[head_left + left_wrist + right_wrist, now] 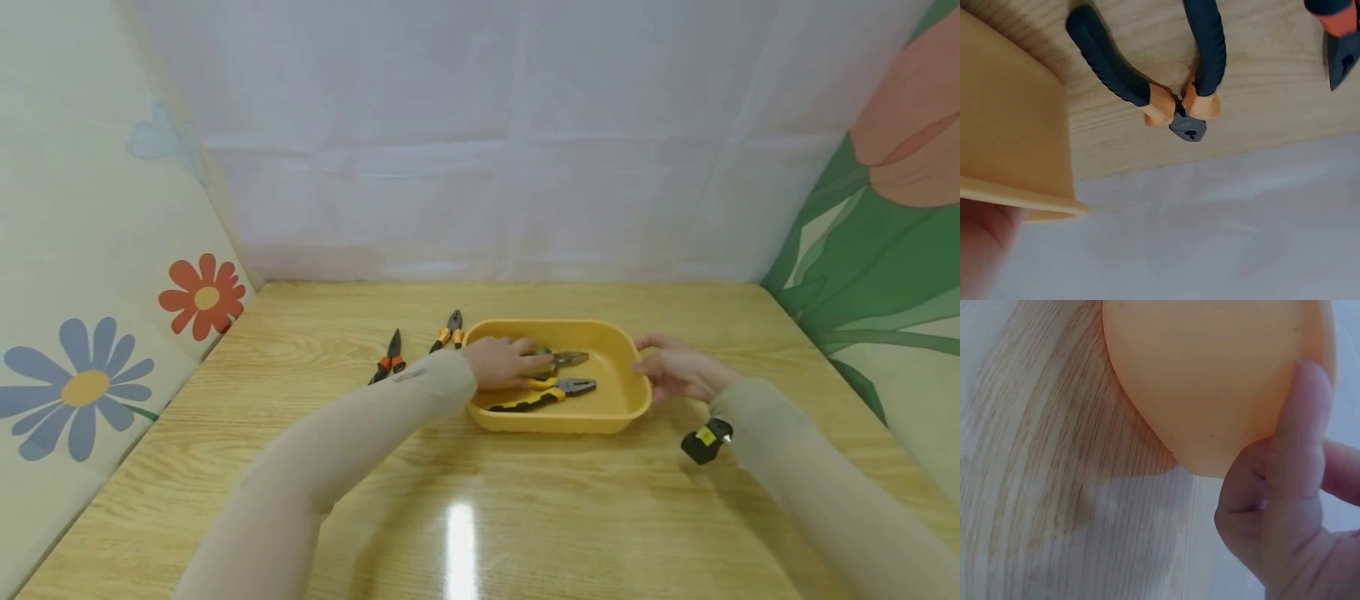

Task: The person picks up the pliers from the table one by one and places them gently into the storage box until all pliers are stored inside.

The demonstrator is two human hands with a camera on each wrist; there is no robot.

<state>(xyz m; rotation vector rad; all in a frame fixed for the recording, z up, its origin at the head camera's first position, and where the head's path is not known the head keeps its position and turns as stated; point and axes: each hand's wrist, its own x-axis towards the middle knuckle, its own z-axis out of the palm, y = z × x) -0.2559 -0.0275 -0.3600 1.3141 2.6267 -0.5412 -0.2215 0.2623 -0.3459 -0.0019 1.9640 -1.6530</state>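
A yellow plastic basin (558,423) stands on the wooden table. Inside lie pliers with yellow-and-black handles (528,401) and, behind them, another pair with a grey head (572,358) and greenish handles, partly covered. My left hand (501,362) reaches over the basin's left side, its fingers extended across the handles; in the left wrist view, only part of this hand shows behind the rim. At the basin's right end, my right hand (678,369) pinches the rim, thumb (1300,419) on top and other fingers outside.
Left of the basin, orange-and-black pliers (1188,119) lie with handles spread. Farther left are pliers with red-orange and black handles (390,358), partly behind the left sleeve. A white cloth (480,208) hangs at the table's back edge; flowered panels flank both sides.
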